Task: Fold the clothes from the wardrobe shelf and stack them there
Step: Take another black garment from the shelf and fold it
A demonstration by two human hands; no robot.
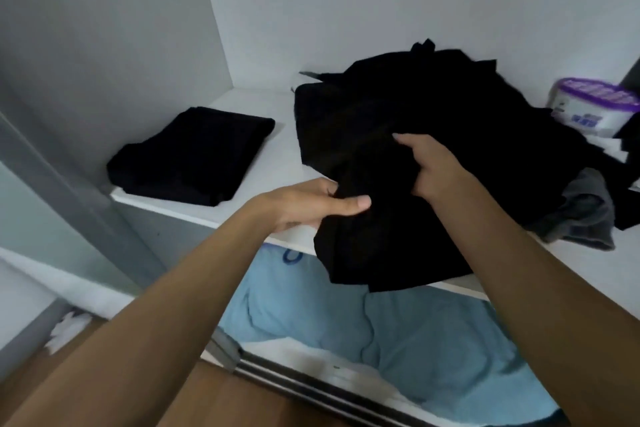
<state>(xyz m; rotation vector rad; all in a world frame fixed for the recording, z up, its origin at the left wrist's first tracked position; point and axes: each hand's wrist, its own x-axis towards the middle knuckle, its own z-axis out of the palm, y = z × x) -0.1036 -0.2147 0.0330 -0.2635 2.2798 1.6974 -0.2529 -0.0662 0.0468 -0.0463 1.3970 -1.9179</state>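
Here both hands, left and right, pinch a black garment hanging over the shelf edge, folded stack left, pile behind.

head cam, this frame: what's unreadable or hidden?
- Black pile, head view: all black, so separate garments and their count cannot be told.
- Purple-lidded tub: blurred, label unreadable, cut by the right edge.
- Left hand fingertips: buried in the black garment.
- Grey garment: partly under the pile.

One folded black garment, one black clothes heap, one grey garment, one purple-lidded tub.
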